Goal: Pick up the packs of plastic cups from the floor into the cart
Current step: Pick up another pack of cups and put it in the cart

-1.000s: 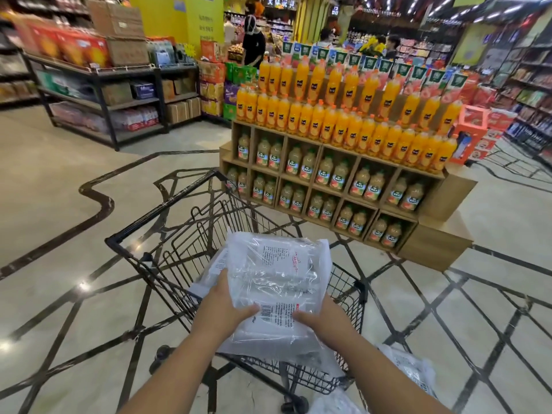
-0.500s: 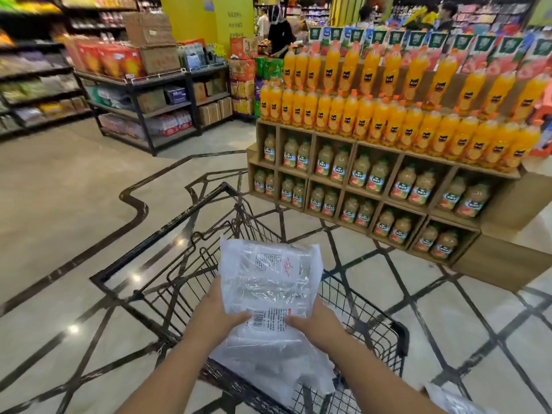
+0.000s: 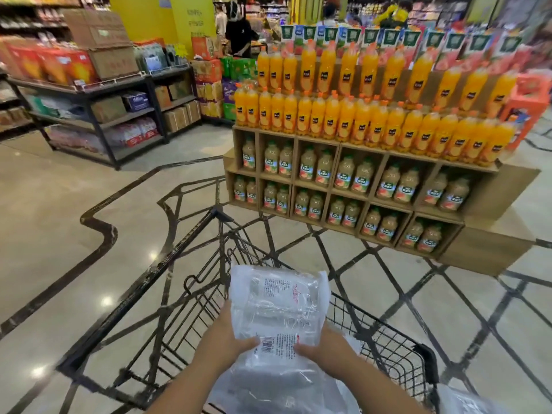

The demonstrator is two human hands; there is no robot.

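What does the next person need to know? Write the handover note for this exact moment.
Left hand: grip on the left edge of the pack of plastic cups.
Right hand: grip on the pack's right edge.
The pack is held over the near end of the black wire cart, not yet released.
Clear plastic lies beneath the held pack, apparently inside the cart; how many packs that is cannot be told.
Another pack shows outside the cart at the lower right, apparently on the floor.
Left: set this pack down in the cart, then fetch that one.

Glossy beige floor (image 3: 59, 210), juice display (image 3: 373, 144), stocked shelving (image 3: 98, 115).
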